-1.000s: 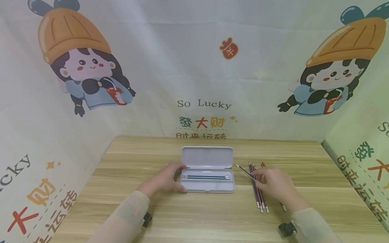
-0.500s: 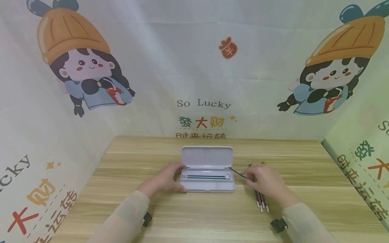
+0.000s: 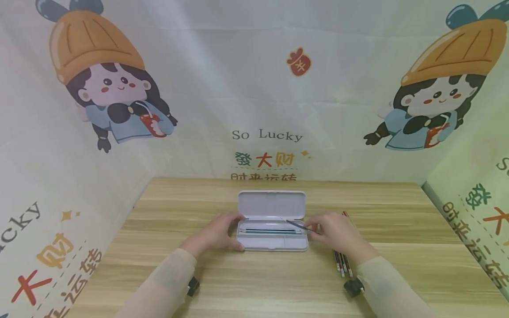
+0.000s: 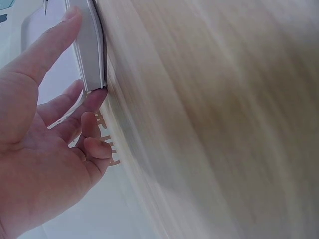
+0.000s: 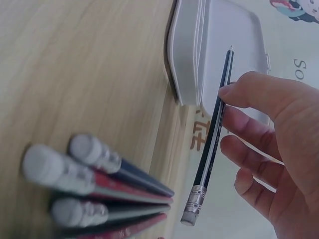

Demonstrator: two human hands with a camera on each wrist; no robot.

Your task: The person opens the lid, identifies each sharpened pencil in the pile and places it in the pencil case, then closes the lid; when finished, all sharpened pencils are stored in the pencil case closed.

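A white pencil case (image 3: 260,244) lies with its lid (image 3: 271,204) raised at the back. Green-and-white pencils (image 3: 270,231) rest in its long rear compartment; their exact number is hard to tell. My left hand (image 3: 216,232) holds the case's left end, thumb at the front corner and fingers toward the hinge. My right hand (image 3: 333,233) pinches a dark striped pencil (image 5: 212,134) between thumb and fingers at the case's right end. The pencil is tilted, its sharpened tip over the case and its grey eraser end toward me.
Several loose pencils (image 3: 342,263) with white erasers lie on the wooden table (image 3: 254,282), partly hidden under my right hand and forearm. A printed cloth (image 3: 334,110) stands behind the table and along its sides.
My right hand has moved left from the loose pencils to the case, bringing the dark pencil's tip over it. My left hand stays in place on the case.
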